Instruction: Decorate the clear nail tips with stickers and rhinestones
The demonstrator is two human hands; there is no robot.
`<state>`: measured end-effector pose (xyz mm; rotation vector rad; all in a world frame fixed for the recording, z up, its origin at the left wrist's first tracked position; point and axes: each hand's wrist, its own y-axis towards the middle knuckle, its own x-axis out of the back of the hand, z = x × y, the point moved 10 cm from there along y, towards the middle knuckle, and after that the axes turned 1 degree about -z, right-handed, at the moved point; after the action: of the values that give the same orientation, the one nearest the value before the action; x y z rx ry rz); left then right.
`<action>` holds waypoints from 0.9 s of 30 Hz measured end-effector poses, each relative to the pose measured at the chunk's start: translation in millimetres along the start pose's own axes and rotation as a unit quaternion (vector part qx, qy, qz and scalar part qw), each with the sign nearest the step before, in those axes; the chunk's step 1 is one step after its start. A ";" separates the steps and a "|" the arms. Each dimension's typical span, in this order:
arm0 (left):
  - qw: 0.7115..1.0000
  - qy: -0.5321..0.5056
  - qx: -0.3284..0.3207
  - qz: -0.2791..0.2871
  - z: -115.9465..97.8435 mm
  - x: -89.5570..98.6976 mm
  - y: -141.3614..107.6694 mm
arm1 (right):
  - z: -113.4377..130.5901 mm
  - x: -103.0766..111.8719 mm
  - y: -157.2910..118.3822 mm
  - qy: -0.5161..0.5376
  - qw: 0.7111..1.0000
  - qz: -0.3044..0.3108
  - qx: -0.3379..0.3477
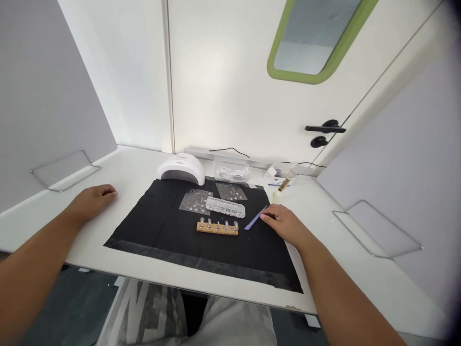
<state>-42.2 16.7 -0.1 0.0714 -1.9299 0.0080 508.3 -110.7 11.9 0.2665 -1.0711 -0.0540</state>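
Observation:
My left hand [94, 202] rests on the white tabletop left of the black mat, its fingers curled in and nothing seen in them. On the right edge of the mat, my right hand [284, 222] has thumb and fingers closed at the upper end of a slim purple stick [255, 218]. The stick slants over the mat. To its left stands a wooden strip [217, 228] bearing several clear nail tips on small stands. Behind the strip is a clear compartment case [225, 207] with small bits in it. Two transparent sheets of tiny decorations [196, 201] lie beyond.
A white nail lamp [181, 168] stands at the mat's back edge, beside a clear box [231, 172] of packets. At the back right are a small white box [272, 176] and a brownish tube [284, 184]. Wire frames [378, 230] stand at both side panels.

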 end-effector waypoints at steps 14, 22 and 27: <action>1.000 -0.016 0.004 0.000 4.5 -2.1 0.5 | -1.6 4.5 2.1 -0.023 0.999 -0.043 0.022; 0.999 -0.031 -0.009 -0.006 0.9 -1.3 -1.7 | -2.2 4.3 2.2 -0.013 0.998 -0.052 0.046; 0.999 -0.034 -0.015 -0.020 -1.1 0.8 -2.8 | -6.1 1.1 3.6 -0.011 0.998 -0.045 0.048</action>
<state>-41.2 13.9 1.0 0.0912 -1.9954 -0.0513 513.9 -106.2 11.0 0.4010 -1.0855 -0.0869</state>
